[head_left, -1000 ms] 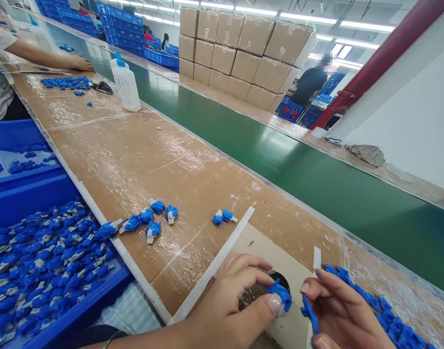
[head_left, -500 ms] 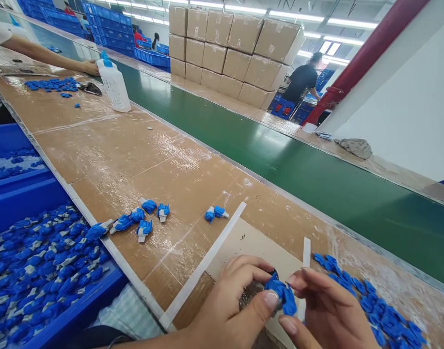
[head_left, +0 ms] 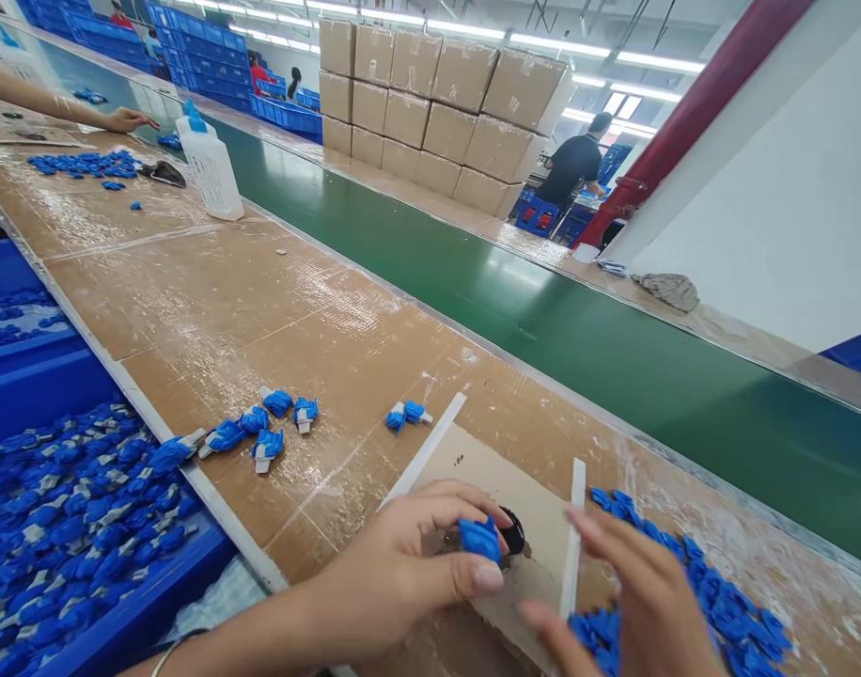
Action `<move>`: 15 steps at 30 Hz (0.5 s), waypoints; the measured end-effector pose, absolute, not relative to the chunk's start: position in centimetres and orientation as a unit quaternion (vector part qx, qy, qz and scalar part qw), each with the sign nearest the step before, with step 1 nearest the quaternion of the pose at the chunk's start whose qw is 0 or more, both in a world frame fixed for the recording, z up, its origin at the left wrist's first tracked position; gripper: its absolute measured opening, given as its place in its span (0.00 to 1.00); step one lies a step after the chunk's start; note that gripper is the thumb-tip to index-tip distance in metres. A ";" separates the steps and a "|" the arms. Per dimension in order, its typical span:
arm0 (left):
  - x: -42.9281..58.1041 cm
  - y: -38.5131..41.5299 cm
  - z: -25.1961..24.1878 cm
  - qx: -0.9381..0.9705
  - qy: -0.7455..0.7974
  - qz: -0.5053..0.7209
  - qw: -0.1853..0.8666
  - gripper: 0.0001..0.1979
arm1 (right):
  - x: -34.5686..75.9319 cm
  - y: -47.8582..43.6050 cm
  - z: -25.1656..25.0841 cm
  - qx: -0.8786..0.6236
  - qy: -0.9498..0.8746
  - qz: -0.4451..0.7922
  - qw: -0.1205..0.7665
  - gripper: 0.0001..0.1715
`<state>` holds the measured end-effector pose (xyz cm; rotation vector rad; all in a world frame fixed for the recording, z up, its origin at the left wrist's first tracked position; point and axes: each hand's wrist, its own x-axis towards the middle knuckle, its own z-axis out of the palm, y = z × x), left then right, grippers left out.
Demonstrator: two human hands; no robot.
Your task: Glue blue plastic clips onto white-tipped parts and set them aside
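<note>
Between the thumb and fingers of my left hand [head_left: 395, 564] is a small blue piece [head_left: 480, 540]; its far side is hidden by my fingers. Just beyond the fingertips, a round black cap-like thing [head_left: 513, 531] rests on a beige board [head_left: 536, 498] marked with dark spots. My right hand [head_left: 634, 583], fingers apart and slightly blurred, holds nothing and hovers beside a pile of blue pieces [head_left: 727, 592]. Left of the board lie two blue pieces with pale tabs [head_left: 408, 415], and several more blue-and-white pieces [head_left: 254, 428] are near the table's edge.
A blue crate [head_left: 106, 611] of similar pieces stands at the left. A green conveyor belt [head_left: 430, 273] runs behind the table, with stacked cartons [head_left: 430, 103] beyond. A white bottle [head_left: 211, 169] stands near another person's hand [head_left: 131, 120]. White strips [head_left: 572, 536] edge the board.
My right hand has drawn away from the blue piece, which stays in my left hand. My left hand has shifted left, uncovering the black cap. The other person's hand has pulled back left from the bottle.
</note>
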<state>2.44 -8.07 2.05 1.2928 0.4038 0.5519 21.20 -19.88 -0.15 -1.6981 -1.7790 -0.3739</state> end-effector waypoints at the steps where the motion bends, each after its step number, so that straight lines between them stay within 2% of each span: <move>1: 2.2 -7.7 2.0 0.573 0.174 0.246 0.762 0.12 | 22.6 -19.9 -0.2 -0.689 -0.645 -0.139 0.299 0.26; 3: 1.6 -7.2 1.8 0.544 0.152 0.234 0.791 0.16 | 25.8 -20.0 -1.0 -0.769 -0.564 -0.139 0.265 0.19; 7: 0.8 -6.8 1.6 0.507 0.129 0.223 0.823 0.17 | 31.3 -19.6 -4.3 -0.786 -0.566 -0.149 0.198 0.28; 13: 0.0 -6.3 1.4 0.482 0.108 0.217 0.842 0.18 | 32.9 -19.0 -6.3 -0.766 -0.603 -0.163 0.151 0.24; 15: -0.5 -6.0 1.3 0.543 0.127 0.224 0.799 0.18 | 32.8 -19.1 -6.1 -0.748 -0.626 -0.164 0.143 0.21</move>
